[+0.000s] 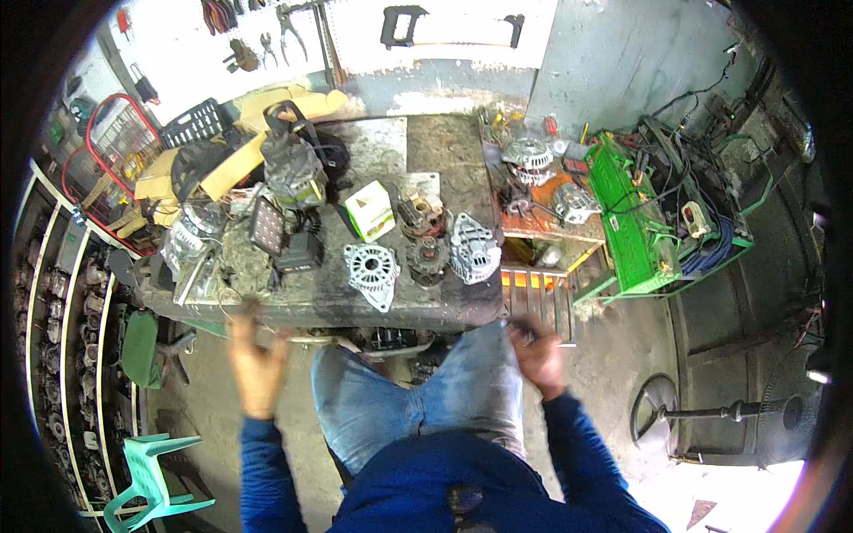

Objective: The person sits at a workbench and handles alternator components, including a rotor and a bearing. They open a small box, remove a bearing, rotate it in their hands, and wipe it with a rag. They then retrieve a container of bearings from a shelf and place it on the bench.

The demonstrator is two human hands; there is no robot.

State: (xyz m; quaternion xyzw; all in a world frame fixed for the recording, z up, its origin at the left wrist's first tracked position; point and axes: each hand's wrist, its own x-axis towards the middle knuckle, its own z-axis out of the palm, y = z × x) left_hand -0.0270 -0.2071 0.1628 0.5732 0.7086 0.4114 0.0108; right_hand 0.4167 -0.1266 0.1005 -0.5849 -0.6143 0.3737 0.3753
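My left hand (256,364) is raised at the bench's front edge, thumb apart from the fingers, with nothing seen in it; its fingertips are blurred. By my right knee, my right hand (538,359) is closed, with a dark patch at its fingers that I cannot make out. Along the front of the bench (351,138) lie a silver alternator housing half (371,271), a dark round alternator part (427,259) and another silver alternator housing (475,250). Behind them are a white-and-green box (370,211) and a brownish, worn component (420,211).
A black work light (267,226), a larger alternator (296,174) and cardboard (235,167) crowd the bench's left. On the right stand an orange-topped table (542,222) with parts and a green metal rack (626,218). A green plastic chair (147,480) and a fan (786,413) flank me.
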